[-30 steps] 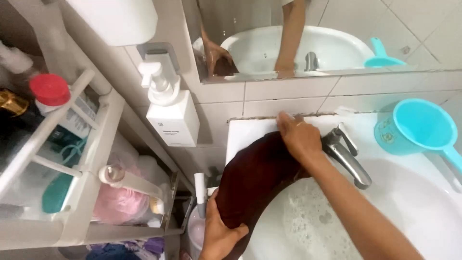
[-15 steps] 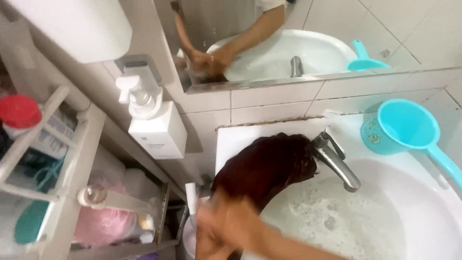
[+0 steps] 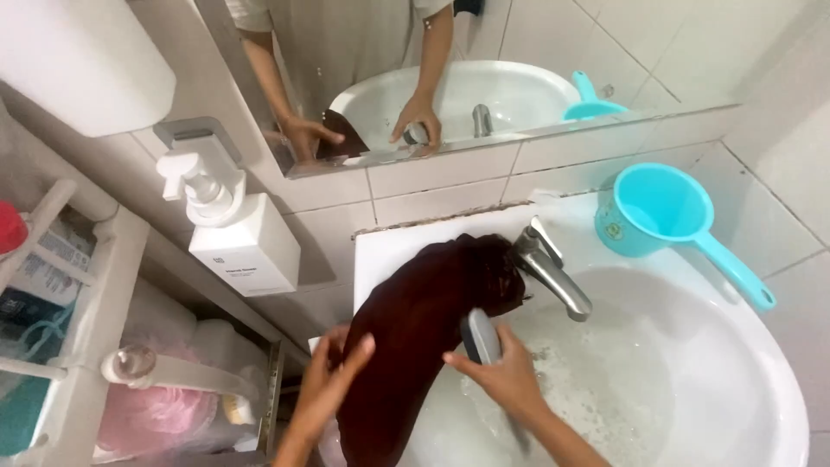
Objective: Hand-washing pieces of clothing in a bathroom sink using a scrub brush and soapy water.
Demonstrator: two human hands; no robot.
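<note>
I had my right hand (image 3: pixel 506 376) curled around a grey brush (image 3: pixel 481 337), pressed against the dark cloth (image 3: pixel 424 329). My left hand (image 3: pixel 333 380) lay spread flat on the cloth, pinning it to the sink (image 3: pixel 761 380) rim. The cloth draped from beside the tap (image 3: pixel 553 272) down over the left edge, above soapy water (image 3: pixel 596 389). I judged short strokes away from the pinning hand best, with the cloth kept taut. A blue scoop (image 3: pixel 657 212) sat behind.

Bright even light, slight blur, wide-angle distortion
</note>
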